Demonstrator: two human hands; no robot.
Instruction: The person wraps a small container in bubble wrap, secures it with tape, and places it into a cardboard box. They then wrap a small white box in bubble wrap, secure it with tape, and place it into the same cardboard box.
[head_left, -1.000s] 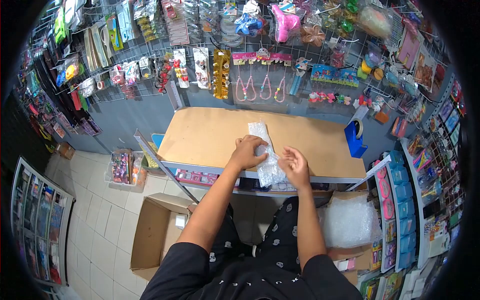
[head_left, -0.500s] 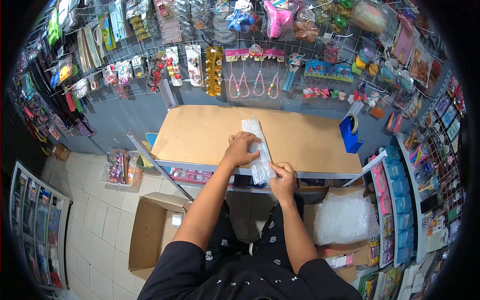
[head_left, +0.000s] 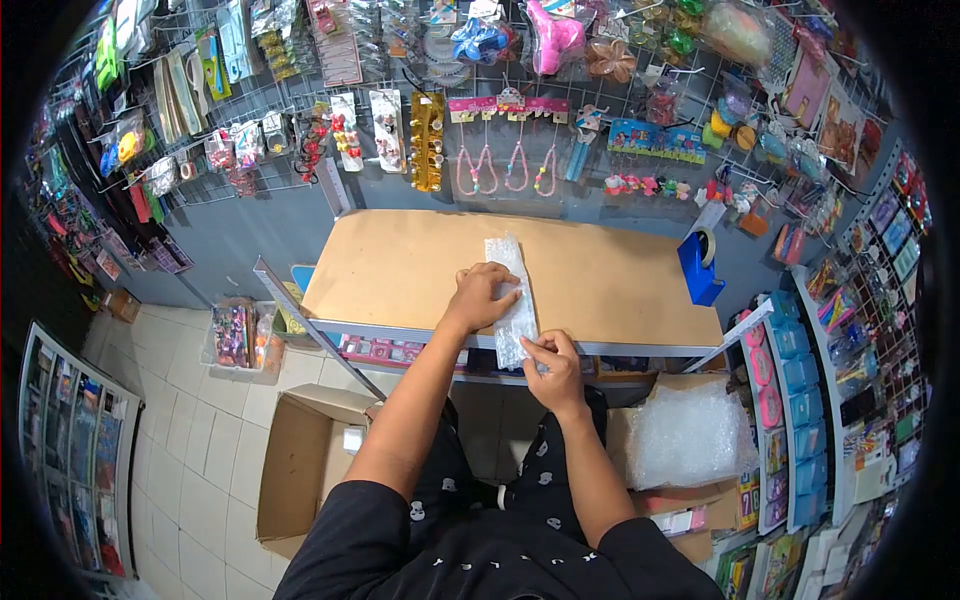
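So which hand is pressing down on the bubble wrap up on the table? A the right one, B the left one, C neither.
B: the left hand lies on top of the bubble wrap on the table, while the right hand pinches its near end at the edge.

Clear glossy plastic bubble wrap strip (head_left: 514,300), matt brown cardboard tabletop (head_left: 400,270), blue plastic tape dispenser (head_left: 697,270)

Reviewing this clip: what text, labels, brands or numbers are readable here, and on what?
No text can be read in this frame.
Pink header cards: print too small to read.
Blue card strip: blurred.
Rack packets at the right: too small to read.
Tape dispenser: no print visible.
Bubble wrap strip: no print visible.
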